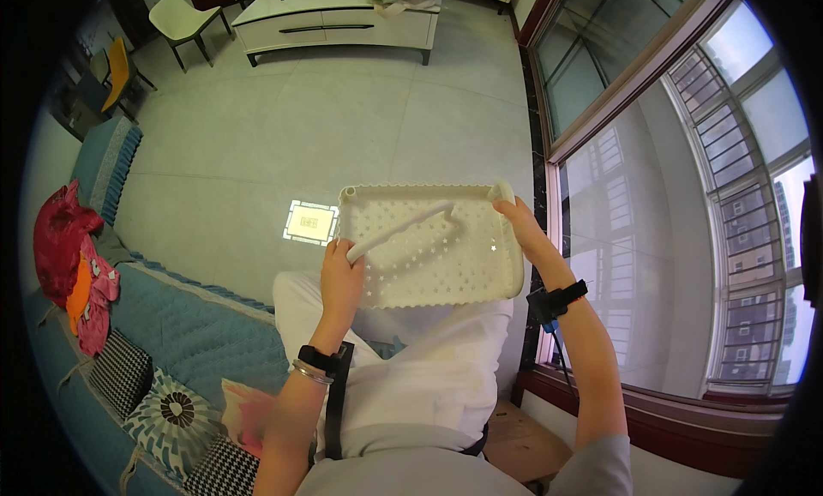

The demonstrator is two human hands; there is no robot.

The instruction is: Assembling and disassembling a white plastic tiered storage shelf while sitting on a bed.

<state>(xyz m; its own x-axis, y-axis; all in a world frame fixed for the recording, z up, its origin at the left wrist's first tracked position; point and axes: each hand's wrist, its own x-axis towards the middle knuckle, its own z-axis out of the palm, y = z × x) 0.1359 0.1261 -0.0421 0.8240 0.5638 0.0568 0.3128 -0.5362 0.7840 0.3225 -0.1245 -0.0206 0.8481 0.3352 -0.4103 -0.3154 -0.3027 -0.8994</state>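
A cream plastic basket point(480, 277), shallow and rectangular with star-shaped holes and a scalloped rim, is held over my lap. My left hand point(340, 277) is closed at its left edge, round the near end of a white rod point(403, 228). The rod slants across the basket's inside, its far end near the far wall; whether it is joined to the basket I cannot tell. With fingers bent over the far right corner of the rim, my right hand point(520, 224) grips the basket. Some fingers of both hands are hidden.
On the left runs a blue quilted sofa point(189, 324) with patterned cushions point(176, 414) and red and pink clothes point(69, 247). A square printed marker point(310, 222) lies on the tiled floor. Ahead stands a white low cabinet point(343, 31); a sliding glass door point(600, 59) is at right.
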